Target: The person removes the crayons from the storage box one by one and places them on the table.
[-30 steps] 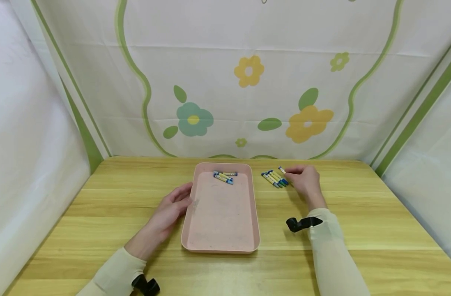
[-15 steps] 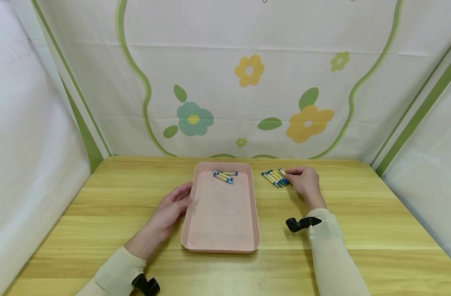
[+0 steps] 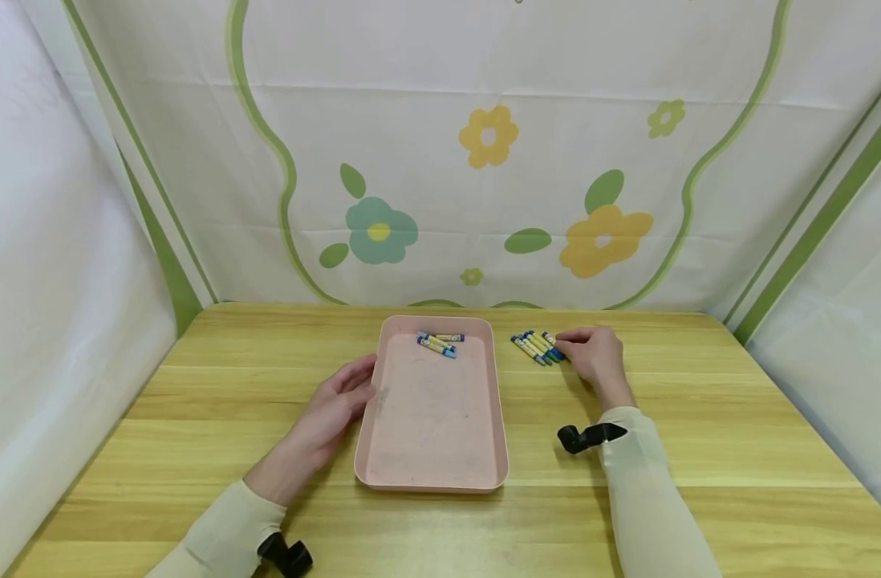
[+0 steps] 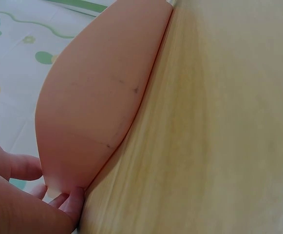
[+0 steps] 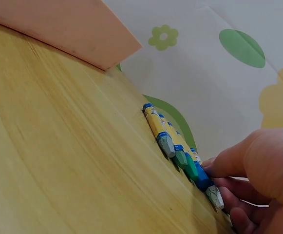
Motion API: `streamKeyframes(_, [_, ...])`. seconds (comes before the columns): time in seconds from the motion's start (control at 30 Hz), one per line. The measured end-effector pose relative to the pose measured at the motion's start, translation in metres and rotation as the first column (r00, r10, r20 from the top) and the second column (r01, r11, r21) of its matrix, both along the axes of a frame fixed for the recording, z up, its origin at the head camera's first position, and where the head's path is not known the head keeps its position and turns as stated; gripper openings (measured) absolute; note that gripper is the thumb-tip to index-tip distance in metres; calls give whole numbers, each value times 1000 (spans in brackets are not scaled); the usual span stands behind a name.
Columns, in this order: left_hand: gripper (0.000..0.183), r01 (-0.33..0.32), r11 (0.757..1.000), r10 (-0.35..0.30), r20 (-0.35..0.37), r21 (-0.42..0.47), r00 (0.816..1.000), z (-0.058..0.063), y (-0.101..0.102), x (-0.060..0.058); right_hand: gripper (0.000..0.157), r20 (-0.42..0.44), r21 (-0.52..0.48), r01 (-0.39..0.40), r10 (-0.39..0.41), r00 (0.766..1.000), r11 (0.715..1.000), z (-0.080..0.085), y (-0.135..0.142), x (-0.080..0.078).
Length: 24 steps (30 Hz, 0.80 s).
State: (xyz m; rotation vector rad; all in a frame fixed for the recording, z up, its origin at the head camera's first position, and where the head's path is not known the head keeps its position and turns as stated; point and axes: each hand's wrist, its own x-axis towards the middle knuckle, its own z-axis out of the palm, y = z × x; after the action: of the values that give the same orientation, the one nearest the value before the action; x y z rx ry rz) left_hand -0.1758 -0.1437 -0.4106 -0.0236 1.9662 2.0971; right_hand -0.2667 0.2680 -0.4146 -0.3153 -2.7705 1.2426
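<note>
Right hand [image 5: 258, 170] fingertips touch the crayon row [image 5: 180, 148] — pink tray [image 5: 68, 24] beyond

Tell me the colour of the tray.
The tray is pale pink, plain with faint marks; clearest in the head view.

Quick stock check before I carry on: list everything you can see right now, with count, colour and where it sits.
tray: one, pink, middle of the table, long side running away from the person.
crayons in the tray: about three, yellow wrappers with blue ends, at its far end.
crayons on the table: about five, yellow wrappers with blue and green tips, side by side right of the tray.
table: one, light wood.
backdrop cloth: one, white with green lines and flowers, behind the table.
left hand: fingers against the tray's left edge.
right hand: fingertips at the rightmost of the loose crayons; whether the grip has closed cannot be told.
</note>
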Motion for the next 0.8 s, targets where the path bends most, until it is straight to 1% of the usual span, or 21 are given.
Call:
streamKeyframes(0.3, [59, 3, 1000, -3, -4, 0, 1000, 0, 0, 0, 28, -5, -5, 1, -1, 1000, 1000, 1, 0, 1])
streamKeyframes(0.53, [59, 4, 1000, -3, -7, 2, 1000, 1, 0, 0, 27, -12, 16, -11, 11, 1000, 1000, 1, 0, 2])
streamKeyframes(0.8, [59, 5, 1000, -5, -6, 2, 1000, 1, 0, 1, 26, -18, 10, 5, -5, 1000, 1000, 0, -2, 0])
